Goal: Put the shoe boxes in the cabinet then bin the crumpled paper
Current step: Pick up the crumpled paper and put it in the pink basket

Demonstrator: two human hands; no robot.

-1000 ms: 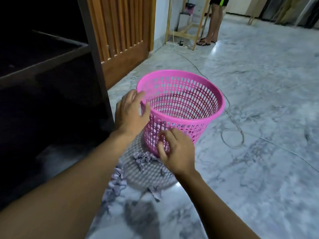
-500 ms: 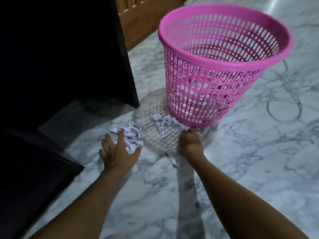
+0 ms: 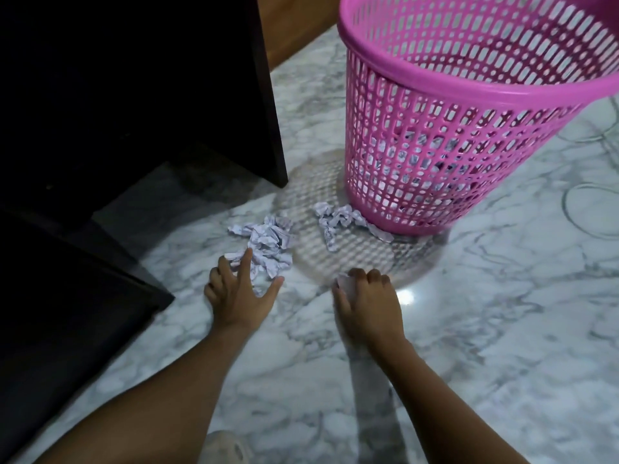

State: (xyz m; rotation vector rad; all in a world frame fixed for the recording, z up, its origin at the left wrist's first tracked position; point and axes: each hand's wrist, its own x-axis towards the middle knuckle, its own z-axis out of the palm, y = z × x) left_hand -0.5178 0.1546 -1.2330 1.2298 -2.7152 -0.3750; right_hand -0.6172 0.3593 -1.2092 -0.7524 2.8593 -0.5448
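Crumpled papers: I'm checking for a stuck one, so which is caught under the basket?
The right-hand wad: its tail runs under the pink basket; the left wad lies free.

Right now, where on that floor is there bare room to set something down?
Bare marble floor lies right of the right hand, below the pink basket. Crowded: crumpled paper between the dark cabinet and basket.

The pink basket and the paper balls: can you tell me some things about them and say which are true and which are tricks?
1. The pink basket stands on the marble floor. True.
2. The left hand is inside the basket. False: it is spread open on the floor, touching a crumpled paper.
3. The right hand is closed around a small white scrap. True.
4. All the paper is binned. False: another crumpled piece lies against the basket's base.
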